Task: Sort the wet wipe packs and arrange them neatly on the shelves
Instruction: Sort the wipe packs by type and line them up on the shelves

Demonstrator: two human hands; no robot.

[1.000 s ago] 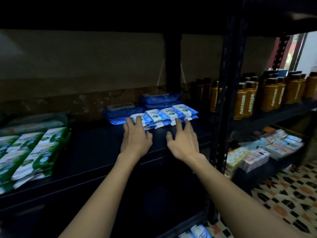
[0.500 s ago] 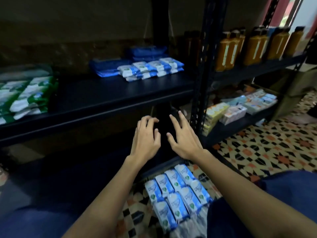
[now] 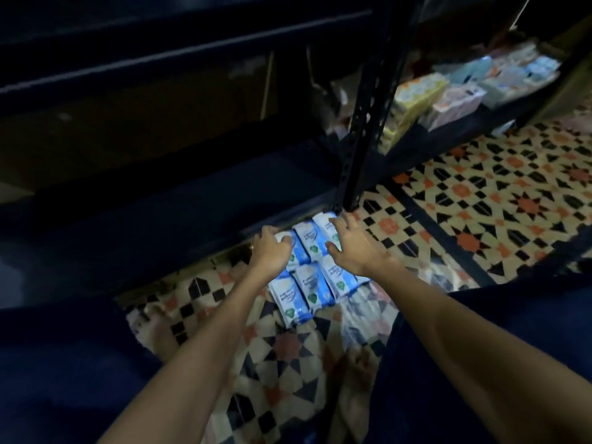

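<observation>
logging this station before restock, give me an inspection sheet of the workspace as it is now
surface: patterned tile floor, dim light
job's things: blue-white wipe packs in rows on the floor by the shelf post
clutter: clear wrap beside the packs
hands: left hand curled on the far-left pack; right hand spread over the far-right packs
cables: nothing seen
surroundings: dark bottom shelf; boxed goods on the right rack; bare feet below

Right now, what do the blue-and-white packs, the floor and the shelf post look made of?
Packs: seemingly soft plastic film, glossy, with printed fronts. Floor: apparently hard tile, patterned in cream, black and orange. Shelf post: probably dark painted metal, judging by its row of punched holes.
</observation>
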